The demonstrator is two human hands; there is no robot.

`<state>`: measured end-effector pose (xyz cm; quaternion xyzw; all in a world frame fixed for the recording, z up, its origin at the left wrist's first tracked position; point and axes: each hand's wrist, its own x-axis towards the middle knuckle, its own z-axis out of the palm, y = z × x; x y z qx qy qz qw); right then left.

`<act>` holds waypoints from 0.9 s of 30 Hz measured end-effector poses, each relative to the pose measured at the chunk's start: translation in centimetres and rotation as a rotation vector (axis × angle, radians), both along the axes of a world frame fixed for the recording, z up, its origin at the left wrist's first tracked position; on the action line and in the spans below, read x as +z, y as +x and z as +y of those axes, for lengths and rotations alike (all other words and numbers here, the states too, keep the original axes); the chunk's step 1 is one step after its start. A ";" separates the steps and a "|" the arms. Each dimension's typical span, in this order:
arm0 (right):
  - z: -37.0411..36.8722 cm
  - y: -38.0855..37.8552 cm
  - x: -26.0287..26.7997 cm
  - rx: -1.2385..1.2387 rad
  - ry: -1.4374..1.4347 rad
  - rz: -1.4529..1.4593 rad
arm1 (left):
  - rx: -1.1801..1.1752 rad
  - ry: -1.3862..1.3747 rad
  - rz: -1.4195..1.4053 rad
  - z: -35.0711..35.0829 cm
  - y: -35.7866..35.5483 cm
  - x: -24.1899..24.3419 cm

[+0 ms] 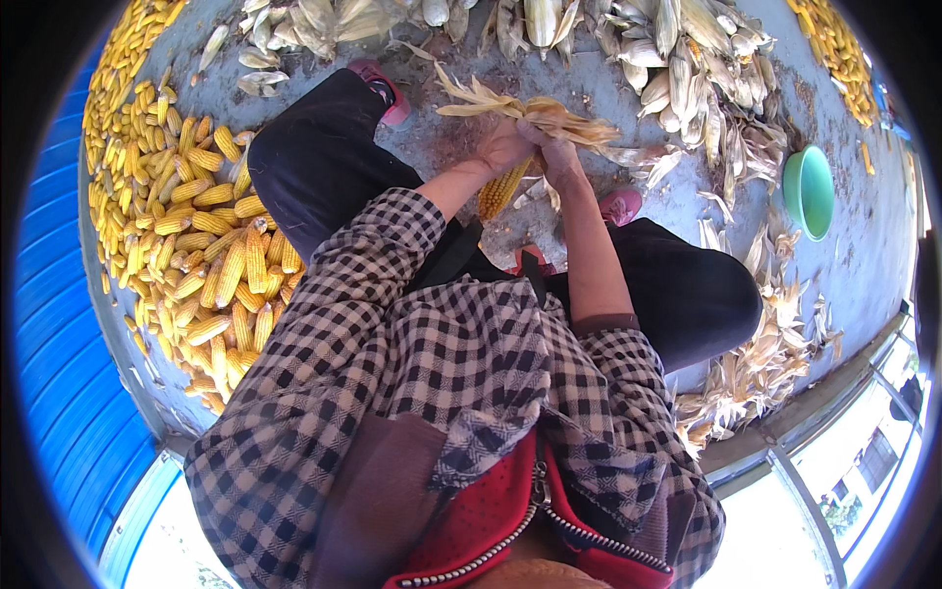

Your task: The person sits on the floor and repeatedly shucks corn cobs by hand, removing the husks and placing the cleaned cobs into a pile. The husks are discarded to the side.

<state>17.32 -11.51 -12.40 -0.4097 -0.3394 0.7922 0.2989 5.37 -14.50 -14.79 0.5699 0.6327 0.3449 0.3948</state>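
Between my knees, my left hand (506,147) is closed around an ear of corn (502,193), whose bare yellow kernels point down towards my body. My right hand (557,156) is pressed against it, gripping the dry husk (563,121) at the ear's other end. Peeled husk leaves (478,101) fan out beyond both hands. My fingers partly hide where husk and cob meet.
Husked corn cobs (213,213) lie heaped at my left. Unhusked ears (684,81) are piled ahead and to the right. A green plastic basin (809,193) stands at the right, with loose husks (765,331) nearer me. Blue corrugated sheeting (66,294) borders the left side.
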 end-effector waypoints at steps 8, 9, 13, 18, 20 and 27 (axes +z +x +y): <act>0.4 1.3 -2.3 -0.287 -0.153 -0.153 | -0.196 -0.435 0.317 -2.2 3.3 5.1; 0.5 1.4 -2.4 -0.298 -0.113 -0.162 | -0.218 -0.414 0.354 -2.7 3.7 5.4; 1.5 1.8 -2.5 -0.058 0.070 -0.159 | -0.439 -0.457 0.513 -3.6 4.3 6.4; 1.3 1.6 -3.0 -0.064 -0.017 -0.107 | -0.419 -0.546 0.560 -2.6 3.2 7.0; 0.7 1.1 -3.4 -0.176 0.035 -0.066 | -0.368 -0.449 0.625 -2.6 3.3 7.0; 3.0 2.8 -3.9 -0.533 -0.265 -0.075 | -0.115 -0.441 0.334 -3.4 3.2 5.1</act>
